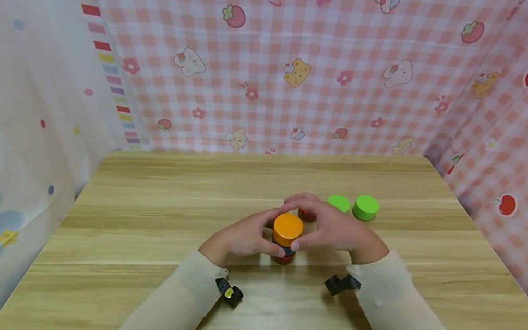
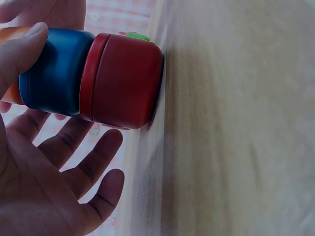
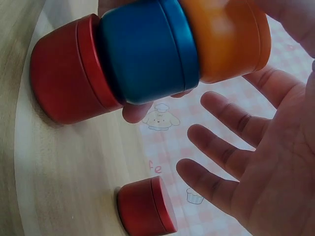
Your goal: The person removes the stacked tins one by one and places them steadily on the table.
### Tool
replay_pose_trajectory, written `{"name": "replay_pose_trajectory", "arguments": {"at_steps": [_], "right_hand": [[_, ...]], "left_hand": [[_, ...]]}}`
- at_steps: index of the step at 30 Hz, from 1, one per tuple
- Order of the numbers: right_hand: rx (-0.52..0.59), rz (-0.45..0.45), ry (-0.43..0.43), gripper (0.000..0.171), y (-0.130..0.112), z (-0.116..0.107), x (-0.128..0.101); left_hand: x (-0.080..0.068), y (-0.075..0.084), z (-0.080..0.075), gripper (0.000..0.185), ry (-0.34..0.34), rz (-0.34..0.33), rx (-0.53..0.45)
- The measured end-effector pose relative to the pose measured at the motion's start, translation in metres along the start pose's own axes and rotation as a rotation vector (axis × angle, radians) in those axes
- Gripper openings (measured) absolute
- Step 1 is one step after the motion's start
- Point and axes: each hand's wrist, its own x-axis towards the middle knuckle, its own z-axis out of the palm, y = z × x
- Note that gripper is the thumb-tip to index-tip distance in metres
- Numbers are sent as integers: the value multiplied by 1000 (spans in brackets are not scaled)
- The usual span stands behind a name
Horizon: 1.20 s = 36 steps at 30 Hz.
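Three small round lidded tins form a stack on the wooden table: a red tin at the bottom, a blue tin on it, and an orange tin on top. From the left side, my left hand holds the blue tin, thumb on its near side and fingers behind. My right hand grips the orange tin between thumb and index finger. Its other fingers are spread away from the stack in the right wrist view. The blue tin sits slightly off line from the red one there.
A second red tin stands behind the stack, partly covered by my right hand in the head view. Two green tins are farther back on the right. Patterned curtains enclose the wooden table at the back and sides.
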Motion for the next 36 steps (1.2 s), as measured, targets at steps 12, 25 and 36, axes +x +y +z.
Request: {"name": "replay_pose_trajectory", "arguments": {"at_steps": [12,25,36], "right_hand": [[-18,8,9,59,0,2,1],[-59,35,56,56,1,-1,-1],[-81,33,101,57,-3,-8,-7]], "left_hand": [[2,-1,0,89,-15,5,-7],[1,-1,-1,82,-15,2,4],[2,-1,0,63,-5,-7,26]]}}
